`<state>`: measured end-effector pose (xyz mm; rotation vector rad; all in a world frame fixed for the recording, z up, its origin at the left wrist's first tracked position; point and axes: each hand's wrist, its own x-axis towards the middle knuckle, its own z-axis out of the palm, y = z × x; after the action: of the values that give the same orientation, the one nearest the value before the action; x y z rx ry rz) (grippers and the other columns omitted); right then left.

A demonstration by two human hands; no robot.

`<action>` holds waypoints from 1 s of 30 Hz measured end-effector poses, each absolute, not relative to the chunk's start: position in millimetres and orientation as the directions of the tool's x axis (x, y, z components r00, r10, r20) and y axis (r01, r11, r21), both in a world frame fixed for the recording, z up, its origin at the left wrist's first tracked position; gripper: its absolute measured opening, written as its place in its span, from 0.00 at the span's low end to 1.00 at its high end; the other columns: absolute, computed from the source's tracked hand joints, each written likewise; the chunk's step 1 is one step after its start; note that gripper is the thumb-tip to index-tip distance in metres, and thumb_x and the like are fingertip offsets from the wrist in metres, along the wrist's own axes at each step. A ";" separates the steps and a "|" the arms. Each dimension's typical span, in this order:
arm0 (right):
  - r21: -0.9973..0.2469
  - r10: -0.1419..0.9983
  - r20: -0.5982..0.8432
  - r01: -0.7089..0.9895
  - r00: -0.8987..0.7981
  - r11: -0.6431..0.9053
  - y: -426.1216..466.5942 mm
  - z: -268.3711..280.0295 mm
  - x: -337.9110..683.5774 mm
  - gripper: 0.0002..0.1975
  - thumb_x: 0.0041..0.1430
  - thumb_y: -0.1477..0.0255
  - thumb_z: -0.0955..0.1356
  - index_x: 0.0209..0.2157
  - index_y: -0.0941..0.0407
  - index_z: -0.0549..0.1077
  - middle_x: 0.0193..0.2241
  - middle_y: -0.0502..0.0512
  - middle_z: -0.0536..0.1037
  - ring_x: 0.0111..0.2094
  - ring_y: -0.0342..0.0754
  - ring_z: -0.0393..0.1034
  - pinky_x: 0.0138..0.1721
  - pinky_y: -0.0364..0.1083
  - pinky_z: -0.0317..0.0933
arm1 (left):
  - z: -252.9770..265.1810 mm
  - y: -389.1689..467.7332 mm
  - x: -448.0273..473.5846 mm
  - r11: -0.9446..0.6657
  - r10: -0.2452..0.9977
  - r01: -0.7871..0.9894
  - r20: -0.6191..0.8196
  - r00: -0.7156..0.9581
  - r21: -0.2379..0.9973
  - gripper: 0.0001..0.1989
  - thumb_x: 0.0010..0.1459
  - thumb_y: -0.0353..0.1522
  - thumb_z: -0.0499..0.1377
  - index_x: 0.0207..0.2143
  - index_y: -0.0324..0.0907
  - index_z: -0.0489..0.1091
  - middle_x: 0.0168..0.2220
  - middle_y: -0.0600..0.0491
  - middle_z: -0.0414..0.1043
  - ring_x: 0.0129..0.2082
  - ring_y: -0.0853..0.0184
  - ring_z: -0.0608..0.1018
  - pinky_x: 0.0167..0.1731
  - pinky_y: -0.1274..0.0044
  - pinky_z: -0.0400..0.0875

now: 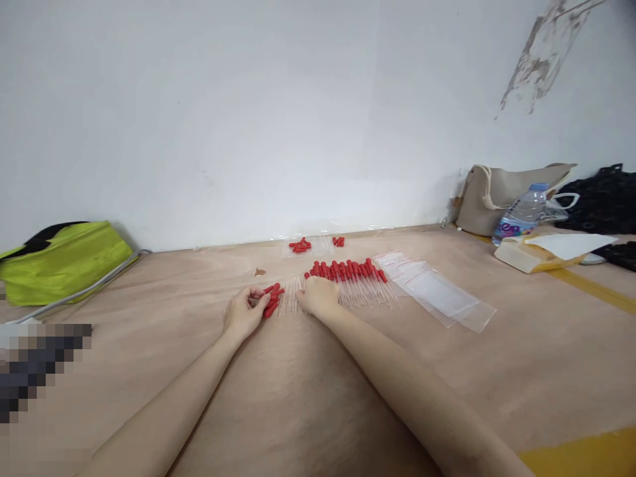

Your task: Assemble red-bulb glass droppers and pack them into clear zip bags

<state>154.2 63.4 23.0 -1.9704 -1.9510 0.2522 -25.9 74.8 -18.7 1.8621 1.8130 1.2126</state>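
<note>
My left hand point(243, 313) is curled, its thumb and forefinger closing at the edge of a small heap of red rubber dropper bulbs point(271, 309); it seems to grip one of them. Bare thin glass tubes point(291, 297) lie side by side just right of that heap. Over the right end of these tubes rests my right hand point(320, 296), fingers folded, and what they hold is hidden. Beyond it runs a row of glass droppers point(365, 288) with red bulbs on their far ends.
Clear zip bags point(437, 288) overlap to the right. Further back lie bags of red bulbs point(301, 246) near the wall. A water bottle point(521, 215), a beige bag point(501, 192) and an opened envelope point(531, 252) stand far right. At left are a lime-green bag point(69, 258) and a grey cable point(79, 295).
</note>
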 end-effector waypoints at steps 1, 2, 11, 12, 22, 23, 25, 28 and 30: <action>-0.371 0.990 0.142 0.928 0.017 0.037 60.1 22.9 157.1 0.12 0.52 0.68 0.61 0.31 0.60 0.73 0.32 0.64 0.76 0.34 0.52 0.71 0.30 0.46 0.59 | -18.5 74.4 -26.3 -0.183 0.919 0.687 0.371 -0.135 0.704 0.14 0.44 0.42 0.58 0.29 0.41 0.68 0.27 0.53 0.72 0.22 0.69 0.72 0.23 0.79 0.64; -0.370 0.987 0.160 0.927 0.003 0.058 56.2 22.3 161.8 0.13 0.53 0.68 0.60 0.31 0.59 0.73 0.32 0.63 0.76 0.34 0.52 0.70 0.31 0.45 0.59 | -18.1 73.8 -26.7 -0.187 0.917 0.683 0.375 -0.137 0.706 0.14 0.44 0.42 0.58 0.28 0.40 0.68 0.26 0.53 0.72 0.22 0.68 0.72 0.23 0.78 0.64; -0.446 0.777 0.583 0.706 -0.237 0.550 8.3 -10.7 248.7 0.08 0.59 0.70 0.56 0.31 0.57 0.62 0.26 0.54 0.70 0.27 0.45 0.64 0.29 0.43 0.58 | -3.4 45.2 -3.2 -0.447 0.796 0.611 0.602 -0.060 0.653 0.14 0.56 0.38 0.50 0.41 0.42 0.67 0.34 0.50 0.67 0.36 0.64 0.71 0.36 0.73 0.66; -0.440 0.759 0.604 0.692 -0.244 0.572 3.6 -14.2 253.5 0.08 0.59 0.70 0.57 0.32 0.57 0.63 0.26 0.54 0.70 0.28 0.45 0.65 0.30 0.43 0.58 | -2.5 38.7 4.4 -0.508 0.788 0.593 0.615 0.028 0.625 0.13 0.58 0.36 0.49 0.39 0.42 0.69 0.35 0.49 0.67 0.38 0.64 0.70 0.38 0.73 0.65; -0.269 0.646 0.650 0.674 -0.400 0.688 -4.9 -15.8 246.8 0.11 0.60 0.76 0.57 0.41 0.57 0.67 0.34 0.55 0.74 0.35 0.44 0.66 0.40 0.46 0.53 | -5.5 10.4 39.6 -0.607 0.794 0.556 0.467 0.390 0.567 0.07 0.58 0.34 0.50 0.35 0.41 0.66 0.32 0.52 0.68 0.34 0.66 0.68 0.35 0.74 0.63; -0.263 0.644 0.649 0.674 -0.406 0.690 -5.0 -15.7 247.1 0.11 0.60 0.76 0.57 0.40 0.57 0.67 0.33 0.55 0.73 0.34 0.44 0.66 0.39 0.46 0.53 | -5.5 11.0 38.9 -0.606 0.794 0.561 0.469 0.386 0.564 0.07 0.58 0.34 0.51 0.34 0.41 0.65 0.33 0.52 0.68 0.35 0.66 0.68 0.36 0.74 0.63; -0.255 0.641 0.642 0.672 -0.419 0.695 -5.7 -15.7 248.0 0.10 0.60 0.75 0.58 0.40 0.57 0.67 0.33 0.55 0.74 0.34 0.43 0.66 0.40 0.46 0.52 | -5.4 11.6 38.1 -0.610 0.792 0.561 0.467 0.394 0.560 0.07 0.58 0.34 0.51 0.35 0.41 0.65 0.33 0.52 0.68 0.36 0.66 0.69 0.37 0.74 0.63; -0.243 0.639 0.633 0.671 -0.437 0.700 -6.6 -14.9 248.3 0.11 0.60 0.75 0.57 0.39 0.57 0.68 0.34 0.56 0.74 0.34 0.44 0.66 0.40 0.46 0.50 | -5.3 11.2 38.2 -0.613 0.789 0.558 0.465 0.402 0.559 0.07 0.58 0.34 0.51 0.35 0.41 0.65 0.34 0.52 0.68 0.36 0.66 0.69 0.37 0.74 0.63; -0.237 0.636 0.628 0.668 -0.448 0.705 -6.7 -14.0 248.0 0.11 0.60 0.75 0.57 0.39 0.57 0.68 0.34 0.56 0.74 0.34 0.44 0.66 0.40 0.46 0.50 | -5.5 10.7 38.4 -0.608 0.793 0.564 0.457 0.403 0.558 0.07 0.58 0.34 0.50 0.35 0.41 0.65 0.33 0.52 0.68 0.35 0.66 0.69 0.37 0.74 0.63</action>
<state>248.0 -6.7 -14.0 -0.9885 -2.1937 -0.0579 38.4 10.7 -5.5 2.3493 1.1796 1.0235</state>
